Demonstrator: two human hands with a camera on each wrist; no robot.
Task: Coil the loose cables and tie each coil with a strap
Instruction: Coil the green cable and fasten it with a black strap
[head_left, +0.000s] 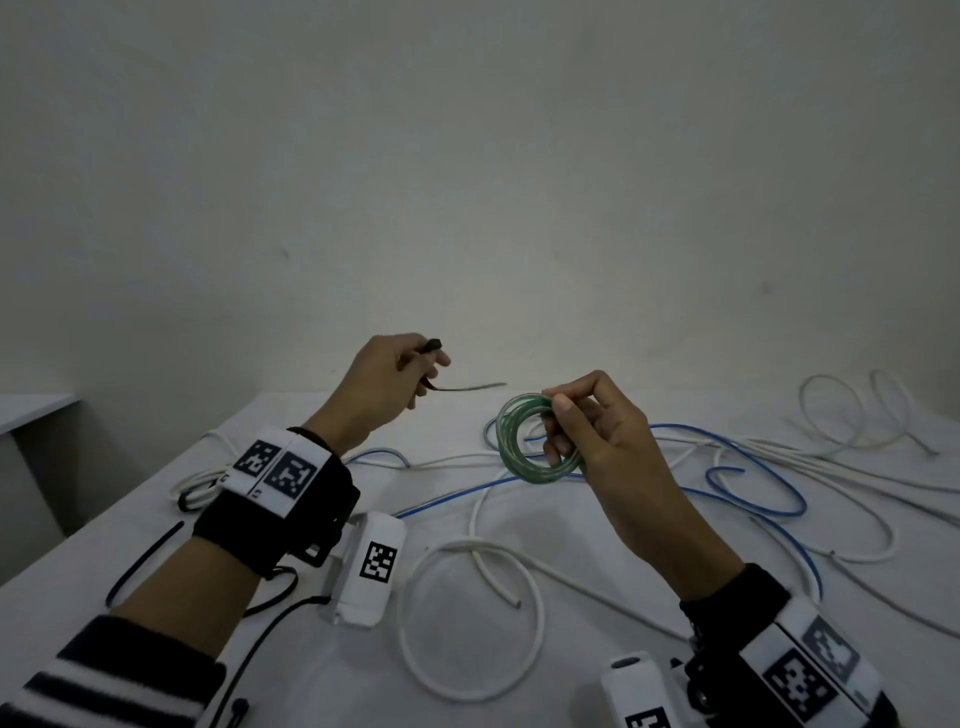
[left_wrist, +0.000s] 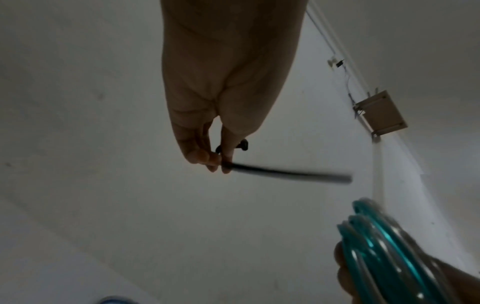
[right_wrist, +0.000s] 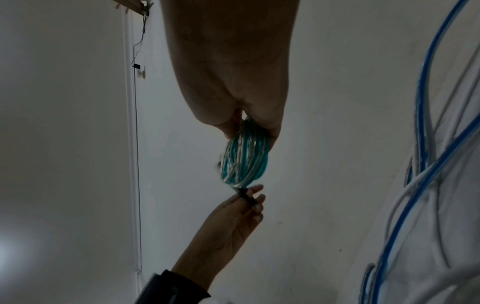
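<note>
A thin black strap (head_left: 457, 385) is pinched between the thumb and fingertips of the left hand (head_left: 387, 382), raised above the table (head_left: 311, 415); its flat tail points toward 3 o'clock, straight and slightly blurred, and its thicker head shows above the fingers. A green coil (head_left: 524, 441) is gripped by the right hand (head_left: 597, 431), fingers curled round its 3 o'clock side. The coil is a small ring of several glossy turns, teal and pale, held in the air just apart from the strap's tip. Beyond the hands, smooth round blue cables (head_left: 753, 493) and white cables (head_left: 478, 597) lie loose across the white tabletop, one white length bent into a wide loop at 6 o'clock. More black straps (head_left: 145, 564) lie at 8 o'clock.
</note>
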